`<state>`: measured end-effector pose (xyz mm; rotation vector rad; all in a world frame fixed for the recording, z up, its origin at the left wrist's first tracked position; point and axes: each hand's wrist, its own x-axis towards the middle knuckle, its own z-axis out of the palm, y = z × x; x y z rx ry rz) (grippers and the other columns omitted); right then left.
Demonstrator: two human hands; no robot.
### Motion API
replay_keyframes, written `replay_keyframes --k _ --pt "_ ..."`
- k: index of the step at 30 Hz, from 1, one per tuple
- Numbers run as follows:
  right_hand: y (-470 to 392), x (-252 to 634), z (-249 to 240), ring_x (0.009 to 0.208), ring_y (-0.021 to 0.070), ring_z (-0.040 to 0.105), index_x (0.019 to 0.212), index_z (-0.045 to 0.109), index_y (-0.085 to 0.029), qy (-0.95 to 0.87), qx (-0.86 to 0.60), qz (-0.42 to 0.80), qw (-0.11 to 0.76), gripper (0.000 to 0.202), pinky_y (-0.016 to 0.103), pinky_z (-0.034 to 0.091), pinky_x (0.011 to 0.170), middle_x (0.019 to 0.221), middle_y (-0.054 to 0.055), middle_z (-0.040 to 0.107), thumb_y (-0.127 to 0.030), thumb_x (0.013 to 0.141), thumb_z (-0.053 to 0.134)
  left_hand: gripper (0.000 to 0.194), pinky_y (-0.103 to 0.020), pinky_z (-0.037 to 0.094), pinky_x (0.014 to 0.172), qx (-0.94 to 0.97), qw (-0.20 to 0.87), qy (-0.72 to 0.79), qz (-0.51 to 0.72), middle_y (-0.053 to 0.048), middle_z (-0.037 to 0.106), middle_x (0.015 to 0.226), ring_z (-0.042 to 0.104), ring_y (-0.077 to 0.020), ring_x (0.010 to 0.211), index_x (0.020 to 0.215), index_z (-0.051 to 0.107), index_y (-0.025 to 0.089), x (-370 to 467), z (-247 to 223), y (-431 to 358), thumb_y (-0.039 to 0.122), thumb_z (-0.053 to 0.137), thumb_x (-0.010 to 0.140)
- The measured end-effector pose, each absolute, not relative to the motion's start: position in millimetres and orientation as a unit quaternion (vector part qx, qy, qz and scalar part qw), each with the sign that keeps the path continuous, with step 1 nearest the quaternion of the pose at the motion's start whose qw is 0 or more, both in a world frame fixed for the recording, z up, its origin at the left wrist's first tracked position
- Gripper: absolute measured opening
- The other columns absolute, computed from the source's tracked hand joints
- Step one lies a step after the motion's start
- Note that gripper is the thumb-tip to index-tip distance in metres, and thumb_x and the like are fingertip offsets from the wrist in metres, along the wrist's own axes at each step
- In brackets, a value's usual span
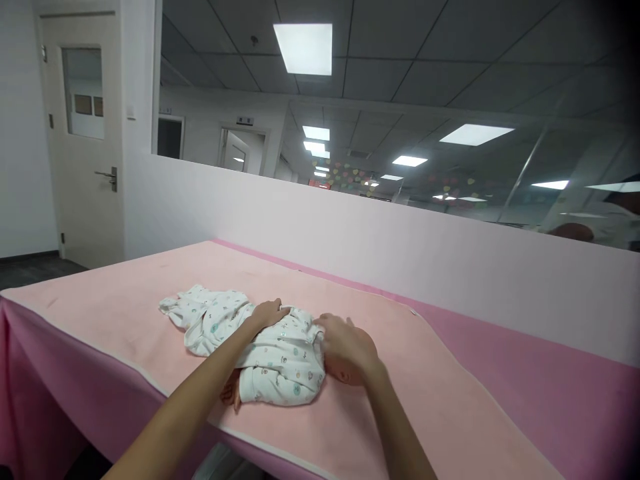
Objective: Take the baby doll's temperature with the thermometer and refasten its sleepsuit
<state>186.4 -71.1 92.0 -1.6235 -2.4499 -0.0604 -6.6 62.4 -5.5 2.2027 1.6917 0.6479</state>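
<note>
A baby doll [367, 343] lies on its back on a pink mat, its head to the right. It wears a white romper [285, 360] printed with small coloured figures, the legs of the garment reaching to the left. My left hand [270, 313] rests on the doll's middle, its fingers laid over the cloth. Over the doll's face and neck, my right hand [345, 340] has its fingertips at the collar; it is slightly blurred, and whether the fingers grip the cloth cannot be made out. One small doll hand [231, 392] shows from the near sleeve.
The pink mat [125, 307] with white edging covers a table draped in darker pink cloth [65, 373]. Behind the table stands a low white wall [310, 220] with a large window above. A closed door [83, 180] is at the far left.
</note>
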Motion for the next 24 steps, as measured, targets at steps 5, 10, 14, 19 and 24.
replay_keyframes --k 5,10,14,19,24 --pt "-23 265 83 0.099 0.0179 0.055 0.097 0.061 -0.014 -0.676 -0.582 0.073 0.446 0.03 0.033 0.038 0.092 0.103 0.009 0.062 -0.021 0.073 0.045 0.053 -0.037 0.039 0.078 0.762 0.144 0.587 0.234 -0.016 0.064 0.105 0.057 -0.0317 0.098 0.109 0.054 0.017 -9 -6 58 0.055 0.031 0.08" --pt "-12 292 31 0.096 0.0219 0.059 0.093 0.061 -0.012 -0.526 -0.549 0.382 0.526 0.037 0.034 0.044 0.086 0.102 0.011 0.064 -0.04 0.07 0.055 0.05 -0.037 0.038 0.081 0.768 0.15 0.575 0.239 -0.014 0.063 0.109 0.055 -0.0315 0.102 0.107 0.057 0.019 -11 -7 59 0.053 0.033 0.079" --pt "-35 278 19 0.096 0.0209 0.061 0.107 0.055 -0.014 -0.439 -0.465 0.626 0.447 0.055 0.036 0.047 0.084 0.106 0.01 0.064 -0.055 0.081 0.029 0.047 -0.036 0.039 0.079 0.764 0.152 0.574 0.252 -0.012 0.064 0.106 0.056 -0.0305 0.1 0.105 0.058 0.021 -12 -9 57 0.052 0.034 0.08" --pt "-50 263 32 0.09 0.0204 0.064 0.105 0.056 -0.013 -0.413 -0.501 0.593 0.475 0.06 0.033 0.049 0.08 0.1 0.013 0.066 -0.057 0.083 0.021 0.039 -0.032 0.039 0.074 0.751 0.149 0.58 0.279 -0.008 0.066 0.101 0.057 -0.0268 0.095 0.104 0.056 0.023 -15 -13 57 0.047 0.035 0.08" --pt "-48 261 33 0.086 0.0217 0.065 0.101 0.058 -0.011 -0.397 -0.501 0.582 0.502 0.056 0.033 0.05 0.078 0.095 0.014 0.067 -0.055 0.083 0.028 0.034 -0.028 0.037 0.065 0.726 0.14 0.597 0.31 -0.005 0.067 0.084 0.059 -0.0214 0.077 0.101 0.048 0.023 -16 -15 60 0.04 0.024 0.086"
